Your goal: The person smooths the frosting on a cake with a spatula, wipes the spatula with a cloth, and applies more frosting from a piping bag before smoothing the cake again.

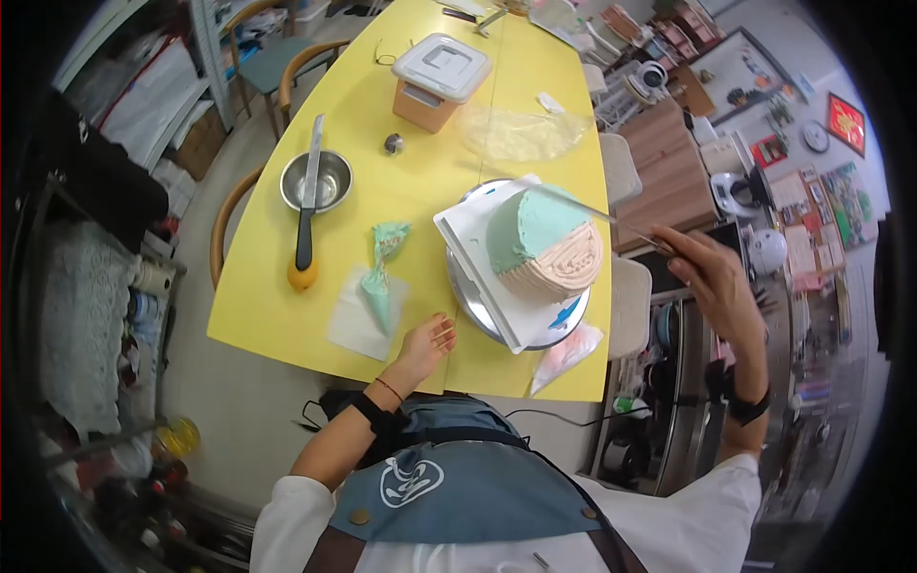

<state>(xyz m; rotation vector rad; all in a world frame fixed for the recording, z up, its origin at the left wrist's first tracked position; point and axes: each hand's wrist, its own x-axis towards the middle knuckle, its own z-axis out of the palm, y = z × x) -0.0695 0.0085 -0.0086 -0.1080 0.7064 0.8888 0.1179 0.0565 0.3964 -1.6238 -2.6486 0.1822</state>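
Note:
A round cake (546, 244), mint green on one part and ridged pale pink on the other, stands on a white board (473, 265) over a metal turntable (462, 285). My right hand (702, 277) grips the handle of a thin metal spatula (597, 212), whose blade reaches over the top of the cake. Left of the turntable, near the table's front edge, my left hand (430, 344) has its fingers curled, and nothing shows in them. A green piping bag (378, 298) lies on white paper (342, 323) beyond that hand.
A steel bowl (333, 181) bears a long knife (307, 212) across it, with a yellow-orange object (303, 275) below. Farther back are a lidded tub (427, 103), a small metal nozzle (394, 144) and clear plastic (525, 134). A pink piping bag (567, 357) lies at the front right.

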